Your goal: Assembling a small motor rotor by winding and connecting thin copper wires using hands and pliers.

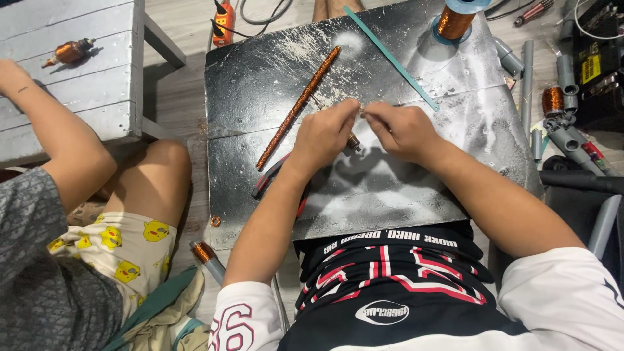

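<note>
My left hand (pixel 324 133) and my right hand (pixel 403 130) meet over a worn metal work plate (pixel 390 188). Both pinch a small motor armature (pixel 353 142), its dark end poking out under my left fingers; most of it is hidden by the hands. A long bundle of copper wire (pixel 299 107) lies diagonally on the plate just left of my left hand. A thin teal strip (pixel 390 57) lies diagonally beyond my right hand. Red-handled pliers (pixel 270 177) rest under my left wrist.
A copper wire spool (pixel 453 21) stands at the plate's far edge. Another person sits at left, arm (pixel 55 140) on a grey wooden bench (pixel 97 78) holding an armature (pixel 70 52). More armatures (pixel 205 253), (pixel 553 101) and grey pipes (pixel 567 140) lie around.
</note>
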